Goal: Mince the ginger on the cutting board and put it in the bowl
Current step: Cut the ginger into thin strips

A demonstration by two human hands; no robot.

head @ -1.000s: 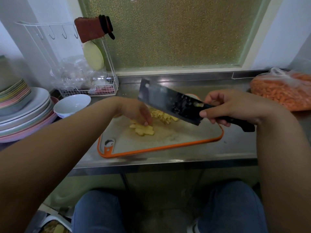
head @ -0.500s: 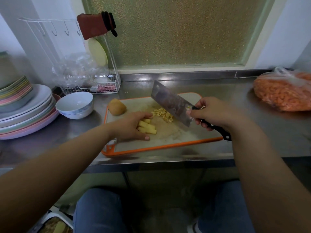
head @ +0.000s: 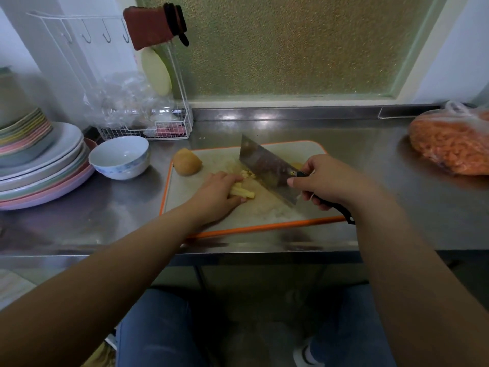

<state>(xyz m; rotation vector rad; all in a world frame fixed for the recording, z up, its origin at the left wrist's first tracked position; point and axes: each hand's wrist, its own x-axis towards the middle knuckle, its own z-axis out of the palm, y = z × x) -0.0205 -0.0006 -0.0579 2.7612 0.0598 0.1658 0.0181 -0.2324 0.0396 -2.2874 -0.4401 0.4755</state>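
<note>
Head cam looking down at the board [head: 312,152]: my left hand [head: 215,194] sits on it with fingers curled over the ginger sticks [head: 242,192], pinning them down. My right hand [head: 324,181] is wrapped tight round the cleaver [head: 264,169] handle, blade resting on the board just right of the sticks, a few cut bits [head: 247,174] by it. Whole ginger chunk [head: 186,165] sits at the board's far left corner, and the bowl [head: 119,157] is left of the board
</note>
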